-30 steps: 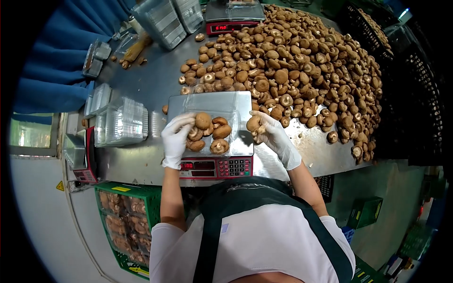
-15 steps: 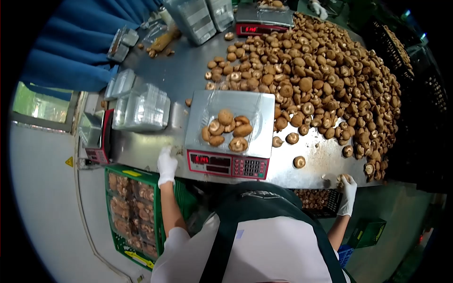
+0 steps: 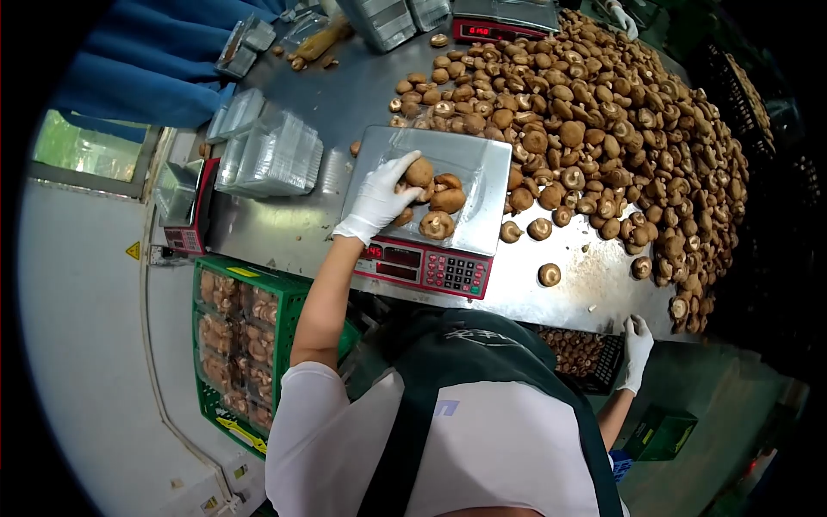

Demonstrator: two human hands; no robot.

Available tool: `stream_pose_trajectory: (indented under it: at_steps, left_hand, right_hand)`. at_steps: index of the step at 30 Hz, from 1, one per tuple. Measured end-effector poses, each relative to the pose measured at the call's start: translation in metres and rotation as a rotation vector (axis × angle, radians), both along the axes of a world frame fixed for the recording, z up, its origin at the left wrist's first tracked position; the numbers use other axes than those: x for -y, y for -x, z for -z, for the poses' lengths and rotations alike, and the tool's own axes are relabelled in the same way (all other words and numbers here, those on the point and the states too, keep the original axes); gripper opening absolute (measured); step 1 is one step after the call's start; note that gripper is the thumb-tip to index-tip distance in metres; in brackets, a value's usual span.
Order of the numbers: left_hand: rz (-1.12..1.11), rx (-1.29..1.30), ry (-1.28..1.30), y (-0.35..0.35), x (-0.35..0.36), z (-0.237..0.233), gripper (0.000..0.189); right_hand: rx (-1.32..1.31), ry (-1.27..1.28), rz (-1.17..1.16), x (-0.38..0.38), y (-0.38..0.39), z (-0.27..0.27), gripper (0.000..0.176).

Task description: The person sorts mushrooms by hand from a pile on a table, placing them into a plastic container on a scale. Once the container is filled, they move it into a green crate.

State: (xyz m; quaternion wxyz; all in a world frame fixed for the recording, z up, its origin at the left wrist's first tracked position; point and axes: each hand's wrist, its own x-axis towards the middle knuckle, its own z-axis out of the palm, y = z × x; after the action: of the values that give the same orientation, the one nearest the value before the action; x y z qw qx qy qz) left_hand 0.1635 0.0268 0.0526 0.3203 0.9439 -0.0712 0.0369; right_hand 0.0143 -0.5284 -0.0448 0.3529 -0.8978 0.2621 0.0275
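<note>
My left hand (image 3: 383, 200), in a white glove, reaches over the weighing scale (image 3: 489, 194), its fingers closed around a brown shiitake mushroom (image 3: 419, 171). Beside it more mushrooms lie on clear plastic on the scale's plate, among them one with its pale stem upward (image 3: 437, 225). The wrist partly covers the scale's red display. At the table's front edge on the right is my right hand (image 3: 637, 349), also gloved; its fingertips are slightly apart and no mushroom shows in them. A single mushroom (image 3: 549, 275) rests on the metal table to its left.
A large heap of mushrooms (image 3: 603, 129) covers the table's right side. Stacked clear trays (image 3: 271, 155) stand left of the scale. A green crate (image 3: 289, 323) of packed mushrooms is below left. Another scale (image 3: 504, 21) and another person's gloved hand (image 3: 624, 21) are at the back.
My left hand has moved from the table's front edge up onto the mushrooms on the scale and closed around one. The mushroom in my right hand no longer shows there.
</note>
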Motion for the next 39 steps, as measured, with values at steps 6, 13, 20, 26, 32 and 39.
stream_pose_trajectory:
  at_steps: [6,13,20,26,32,39]
  left_hand:
    - [-0.234,0.115,-0.169,0.0,-0.014,0.021,0.052]
    - [-0.121,0.201,-0.081,0.002,-0.007,0.032,0.061]
    - [-0.186,0.159,-0.414,0.021,0.025,0.04,0.062]
    - [-0.441,-0.037,-0.459,0.02,0.076,0.032,0.068]
    - [-0.434,0.037,-0.254,0.02,0.092,0.035,0.066]
    - [-0.534,0.256,-0.013,0.033,0.066,0.021,0.043]
  right_hand:
    - [0.017,-0.093,-0.102,-0.04,-0.03,-0.015,0.027]
    - [0.13,0.077,-0.262,-0.065,-0.065,-0.024,0.029]
    - [0.105,0.026,-0.25,-0.086,-0.119,-0.013,0.036]
    - [0.159,0.481,-0.353,-0.099,-0.192,0.017,0.072]
    - [0.201,0.637,-0.599,-0.092,-0.197,0.032,0.058]
    - [0.348,0.54,-0.637,-0.074,-0.183,0.032,0.054]
